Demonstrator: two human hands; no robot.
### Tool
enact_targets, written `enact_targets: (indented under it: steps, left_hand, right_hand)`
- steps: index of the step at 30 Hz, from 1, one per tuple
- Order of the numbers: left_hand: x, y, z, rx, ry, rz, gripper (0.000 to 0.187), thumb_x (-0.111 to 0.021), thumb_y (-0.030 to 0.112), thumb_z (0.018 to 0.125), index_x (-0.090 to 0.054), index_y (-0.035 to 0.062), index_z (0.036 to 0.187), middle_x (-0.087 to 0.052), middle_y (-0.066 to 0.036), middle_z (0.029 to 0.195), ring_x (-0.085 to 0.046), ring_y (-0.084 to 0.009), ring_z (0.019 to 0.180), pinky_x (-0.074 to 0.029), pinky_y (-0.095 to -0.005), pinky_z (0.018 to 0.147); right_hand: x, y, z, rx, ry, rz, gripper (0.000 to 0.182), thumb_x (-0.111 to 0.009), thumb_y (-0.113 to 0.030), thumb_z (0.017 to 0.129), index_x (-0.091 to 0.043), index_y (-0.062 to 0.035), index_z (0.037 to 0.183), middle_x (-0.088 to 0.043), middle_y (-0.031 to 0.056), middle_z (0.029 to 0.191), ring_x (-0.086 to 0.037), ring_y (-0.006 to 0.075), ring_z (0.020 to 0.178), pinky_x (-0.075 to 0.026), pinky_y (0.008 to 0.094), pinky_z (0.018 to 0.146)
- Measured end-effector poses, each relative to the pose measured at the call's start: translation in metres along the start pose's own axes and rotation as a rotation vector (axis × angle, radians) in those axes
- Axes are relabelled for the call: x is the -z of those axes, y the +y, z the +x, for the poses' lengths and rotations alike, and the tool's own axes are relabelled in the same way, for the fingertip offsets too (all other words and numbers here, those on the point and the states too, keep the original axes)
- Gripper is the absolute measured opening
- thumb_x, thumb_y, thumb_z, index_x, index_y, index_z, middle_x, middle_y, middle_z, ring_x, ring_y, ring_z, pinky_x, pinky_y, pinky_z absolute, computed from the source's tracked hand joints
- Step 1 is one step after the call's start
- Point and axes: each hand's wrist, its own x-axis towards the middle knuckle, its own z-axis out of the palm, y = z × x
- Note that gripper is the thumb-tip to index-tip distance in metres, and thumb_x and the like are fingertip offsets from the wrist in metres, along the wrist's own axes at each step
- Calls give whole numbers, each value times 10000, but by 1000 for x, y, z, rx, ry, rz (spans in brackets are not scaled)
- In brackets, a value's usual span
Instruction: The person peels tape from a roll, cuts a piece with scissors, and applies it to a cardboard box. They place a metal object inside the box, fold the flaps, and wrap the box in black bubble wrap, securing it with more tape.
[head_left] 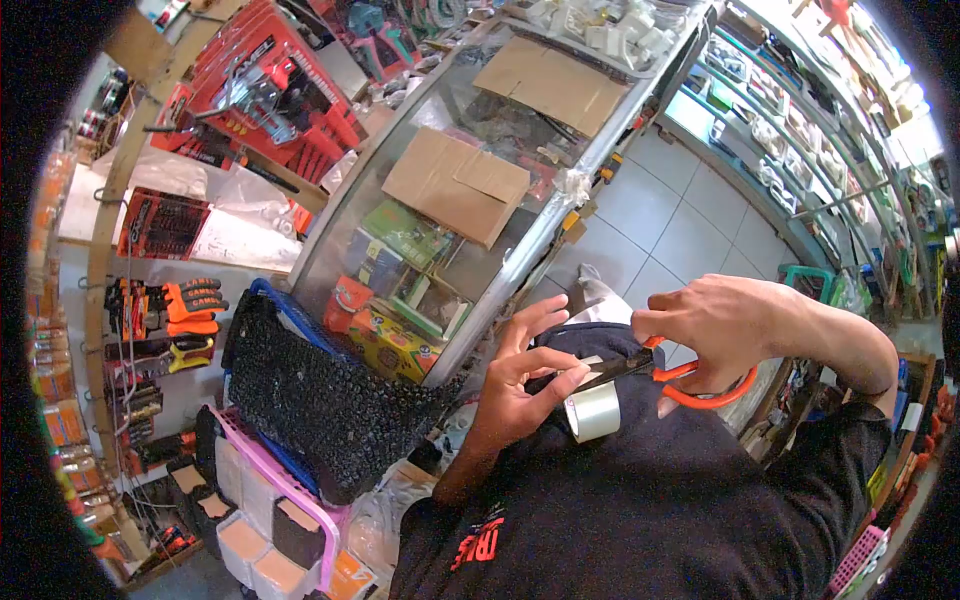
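My right hand [715,325] grips a pair of scissors [708,397] by its orange handles. Their dark blades point left, towards my other hand. With thumb and fingers pinched together, my left hand [525,385] holds the end of a strip from a roll of clear or whitish tape [595,413]. The roll sits just below the blades, in front of my dark shirt. The blades lie across the strip close to my left fingertips; whether they are parted there is hard to make out.
A glass display counter [330,215] with flattened cardboard pieces [455,185] on top stands ahead. Black bubble wrap [330,410] covers something blue at left, above a pink basket [335,545]. Hanging tools [190,310] line the left wall. Stocked shelves [790,130] flank the tiled floor [665,190].
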Motion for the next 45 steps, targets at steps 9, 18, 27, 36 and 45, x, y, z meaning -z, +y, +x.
enact_targets:
  steps: [9,18,27,36,45]
  left_hand:
    - [-3,4,8,3,-36,19,68,-757,91,904,-774,58,961,-428,-204,1518,-460,-365,1413,-590,-459,994]
    - [-8,3,14,2,-62,34,92,-754,108,918,-755,44,984,-442,-205,1507,-483,-349,1397,-586,-462,986]
    - [-16,0,16,-24,-86,10,123,-744,111,929,-734,37,1026,-443,-219,1495,-509,-346,1383,-578,-449,985]
    - [-15,-3,6,-132,-86,151,98,-712,16,925,-705,30,1022,-478,-264,1453,-546,-395,1341,-524,-463,1046]
    - [-23,13,-1,-232,-18,182,102,-714,-8,906,-703,24,1003,-418,-293,1488,-600,-428,1273,-617,-461,957]
  right_hand:
    - [-6,5,-10,16,61,36,639,-769,-591,833,-633,2,1025,-674,222,801,-685,440,827,-542,514,718]
    - [-13,5,-22,-6,126,-61,519,-766,-529,837,-642,-34,933,-672,170,713,-683,402,711,-527,495,623]
    - [-22,-3,-31,-62,198,-54,807,-714,-762,770,-618,11,981,-658,174,668,-691,415,691,-549,504,619]
    - [-20,-5,-29,-75,87,-91,869,-711,-827,710,-612,-4,973,-639,120,640,-678,382,637,-545,462,588]
    - [-1,-22,-21,-60,-2,-265,1012,-641,-927,642,-564,19,991,-663,146,861,-689,352,875,-569,443,695]
